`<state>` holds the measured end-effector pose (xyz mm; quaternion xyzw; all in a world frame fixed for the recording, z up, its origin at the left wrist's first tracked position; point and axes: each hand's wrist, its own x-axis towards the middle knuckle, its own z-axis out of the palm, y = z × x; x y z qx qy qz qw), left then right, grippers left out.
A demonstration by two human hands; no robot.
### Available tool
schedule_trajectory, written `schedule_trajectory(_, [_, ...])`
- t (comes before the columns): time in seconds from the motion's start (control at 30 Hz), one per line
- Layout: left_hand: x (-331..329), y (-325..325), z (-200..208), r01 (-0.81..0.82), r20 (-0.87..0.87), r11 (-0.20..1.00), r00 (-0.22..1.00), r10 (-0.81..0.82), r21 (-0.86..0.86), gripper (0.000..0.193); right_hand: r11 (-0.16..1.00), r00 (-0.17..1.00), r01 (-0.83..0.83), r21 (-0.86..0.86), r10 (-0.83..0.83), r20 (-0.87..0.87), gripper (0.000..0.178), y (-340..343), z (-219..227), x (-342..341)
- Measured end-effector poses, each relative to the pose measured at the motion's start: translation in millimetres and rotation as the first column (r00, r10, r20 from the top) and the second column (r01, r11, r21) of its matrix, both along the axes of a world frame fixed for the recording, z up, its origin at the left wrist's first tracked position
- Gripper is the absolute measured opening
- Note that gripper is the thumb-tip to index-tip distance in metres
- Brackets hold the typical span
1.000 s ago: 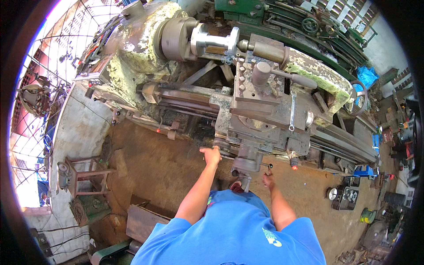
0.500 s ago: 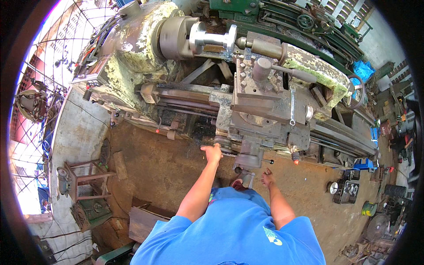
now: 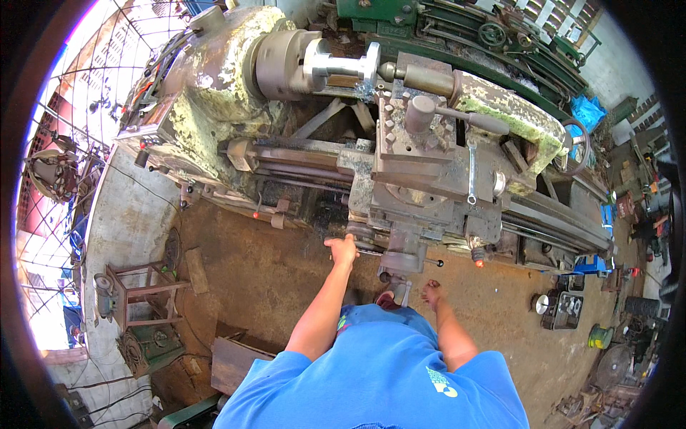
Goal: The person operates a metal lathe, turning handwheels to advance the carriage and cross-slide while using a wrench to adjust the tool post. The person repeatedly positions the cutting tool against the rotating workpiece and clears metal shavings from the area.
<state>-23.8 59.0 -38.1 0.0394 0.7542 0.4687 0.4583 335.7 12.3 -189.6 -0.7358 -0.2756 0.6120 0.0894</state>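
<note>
My left hand (image 3: 342, 250) grips the rim of the carriage handwheel (image 3: 361, 230) on the front of a large worn lathe, thumb pointing out to the left. Beside the cross-slide crank (image 3: 406, 292), my right hand (image 3: 431, 294) hangs apart from it with fingers curled in and nothing visible in them. A shiny flanged metal workpiece (image 3: 343, 66) is mounted between the blurred chuck (image 3: 287, 66) and the tailstock centre (image 3: 386, 71). Fine chips lie by its right flange, next to the tool post (image 3: 418, 132).
A combination wrench (image 3: 472, 171) lies on the carriage. Behind stands a green lathe (image 3: 450, 43). At left are a metal stand (image 3: 146, 293) and a green motor-like unit (image 3: 153, 347); at right, a black crate (image 3: 564, 311) and a yellow-green spool (image 3: 600, 336) sit on the floor.
My right hand's fingers have curled in from a more spread pose. My left hand stays on the handwheel, and the carriage has barely shifted.
</note>
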Motion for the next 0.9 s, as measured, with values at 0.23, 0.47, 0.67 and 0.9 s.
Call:
schedule_trajectory(0.23, [-1.3, -0.1, 3.2, 0.015, -0.013, 0.999, 1.000, -0.016, -0.032, 0.070, 1.000, 0.999, -0.002, 0.001, 0.002, -0.047, 0.021, -10.9, 3.9, -3.4])
schedule_trajectory(0.47, [-4.8, -0.4, -1.0, 0.047, -0.004, 0.998, 0.999, -0.047, -0.036, 0.097, 0.999, 0.998, -0.032, 0.002, 0.032, -0.045, 0.023, -10.2, 6.8, -7.9])
schedule_trajectory(0.67, [-5.5, 0.1, 3.7, 0.037, -0.005, 0.998, 0.999, -0.037, -0.046, 0.094, 0.998, 0.996, -0.060, 0.026, 0.062, -0.067, 0.021, -10.3, 7.0, -7.7])
schedule_trajectory(0.9, [-5.7, 0.5, -3.5, -0.007, -0.001, 0.999, 1.000, 0.007, -0.032, 0.074, 0.998, 0.998, -0.057, -0.005, 0.057, -0.002, 0.020, -9.2, 5.8, -8.0])
